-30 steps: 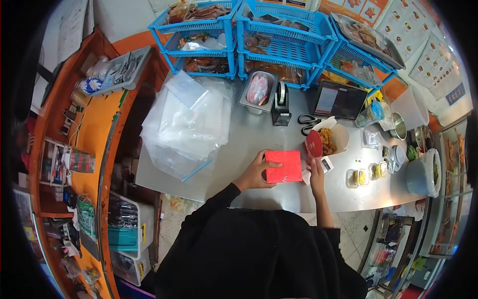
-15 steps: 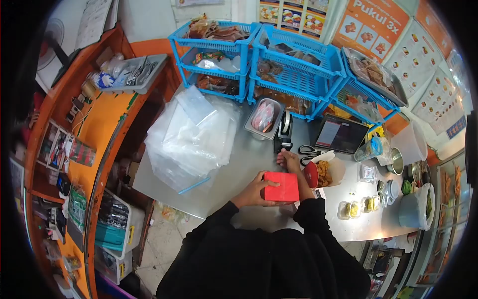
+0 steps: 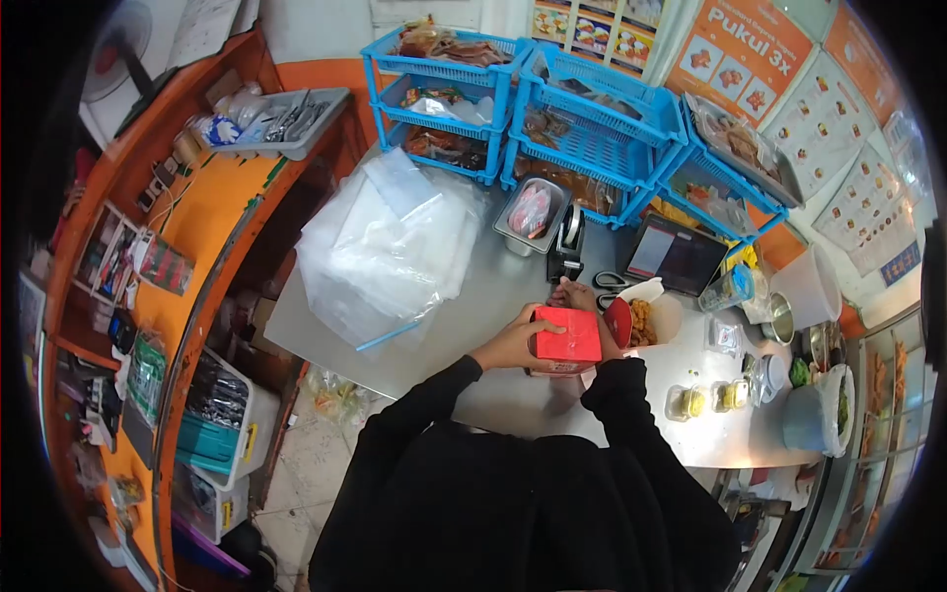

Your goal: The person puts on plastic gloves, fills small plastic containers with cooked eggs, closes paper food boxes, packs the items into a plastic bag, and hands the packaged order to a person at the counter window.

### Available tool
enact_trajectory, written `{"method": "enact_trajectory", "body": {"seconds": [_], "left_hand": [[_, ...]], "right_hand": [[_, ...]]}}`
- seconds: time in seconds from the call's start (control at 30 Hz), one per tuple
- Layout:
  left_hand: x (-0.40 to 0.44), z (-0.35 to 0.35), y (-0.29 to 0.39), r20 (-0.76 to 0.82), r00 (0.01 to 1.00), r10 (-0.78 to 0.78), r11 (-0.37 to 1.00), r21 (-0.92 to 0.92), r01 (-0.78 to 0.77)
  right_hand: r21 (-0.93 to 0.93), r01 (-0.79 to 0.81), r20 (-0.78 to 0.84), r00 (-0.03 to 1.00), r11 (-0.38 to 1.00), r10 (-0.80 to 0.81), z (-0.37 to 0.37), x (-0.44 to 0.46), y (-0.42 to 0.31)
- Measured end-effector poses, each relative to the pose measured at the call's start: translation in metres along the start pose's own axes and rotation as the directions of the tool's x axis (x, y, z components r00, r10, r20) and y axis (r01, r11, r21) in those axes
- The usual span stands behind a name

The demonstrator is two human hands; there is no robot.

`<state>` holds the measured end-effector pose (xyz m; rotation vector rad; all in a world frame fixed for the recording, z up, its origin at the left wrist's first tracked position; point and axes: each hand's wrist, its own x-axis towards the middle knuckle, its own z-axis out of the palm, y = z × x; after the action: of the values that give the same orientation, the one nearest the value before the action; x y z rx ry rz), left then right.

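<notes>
My left hand [image 3: 510, 342] grips a closed red cardboard box [image 3: 569, 335] by its left side, thumb on top, holding it over the steel table. My right hand [image 3: 572, 293] is at the far side of the box, fingers curled together; anything small between them cannot be made out. Just beyond the right fingers stands a black tape dispenser [image 3: 567, 247] with a roll of tape. Right of the hands, an open red and white box [image 3: 667, 314] contains fried food pieces [image 3: 643, 324]. Black-handled scissors [image 3: 610, 284] lie behind it.
Plastic bags [image 3: 390, 252] cover the table's left part. A metal tub [image 3: 533, 215] stands beside the dispenser, below blue racks [image 3: 582, 148]. A tablet [image 3: 673, 255], small sauce cups [image 3: 732, 396] and a lined bucket [image 3: 819, 414] are to the right.
The red box has moved slightly forward, closer to the right hand, and tilted so its near side shows. My right hand stays close to the dispenser. The camera view has shifted a little.
</notes>
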<state>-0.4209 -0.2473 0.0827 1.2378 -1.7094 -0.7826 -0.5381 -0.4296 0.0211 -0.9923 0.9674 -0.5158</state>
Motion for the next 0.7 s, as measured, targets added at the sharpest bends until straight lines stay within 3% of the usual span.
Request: {"method": "enact_trajectory", "body": {"seconds": [0.27, 0.37, 0.4, 0.47, 0.5, 0.53, 0.6, 0.7], "left_hand": [[0.001, 0.003, -0.01, -0.06, 0.997, 0.046, 0.997, 0.062, -0.042], [-0.02, 0.016, 0.012, -0.116, 0.975, 0.188, 0.98, 0.09, -0.178], [-0.027, 0.019, 0.017, -0.125, 0.961, 0.245, 0.967, 0.105, -0.232], [-0.038, 0.023, 0.025, -0.072, 0.948, 0.31, 0.943, 0.154, -0.296], [-0.044, 0.026, 0.027, -0.044, 0.939, 0.342, 0.928, 0.172, -0.33], [-0.051, 0.032, 0.026, -0.01, 0.918, 0.397, 0.89, 0.249, -0.382], [-0.067, 0.045, 0.014, 0.075, 0.862, 0.501, 0.779, 0.396, -0.487], [-0.088, 0.063, -0.003, 0.18, 0.785, 0.593, 0.591, 0.565, -0.576]], "right_hand": [[-0.144, -0.112, 0.117, 0.985, 0.983, 0.129, 0.004, -0.033, -0.01], [-0.231, -0.153, 0.181, 0.964, 0.961, 0.197, 0.003, -0.047, -0.017], [-0.249, 0.065, 0.278, 0.961, 0.966, 0.007, 0.003, -0.072, -0.016], [-0.212, 0.48, 0.44, 0.825, 0.851, -0.356, 0.002, -0.117, -0.013], [-0.272, 0.238, 0.485, 0.871, 0.932, -0.08, -0.025, -0.077, 0.014], [-0.37, -0.006, 0.492, 0.847, 0.929, 0.202, -0.054, -0.037, 0.042], [-0.612, -0.077, 0.373, 0.85, 0.787, 0.373, -0.002, -0.087, -0.01], [-0.359, -0.328, 0.35, 0.821, 0.874, 0.451, -0.005, -0.102, 0.005]]}}
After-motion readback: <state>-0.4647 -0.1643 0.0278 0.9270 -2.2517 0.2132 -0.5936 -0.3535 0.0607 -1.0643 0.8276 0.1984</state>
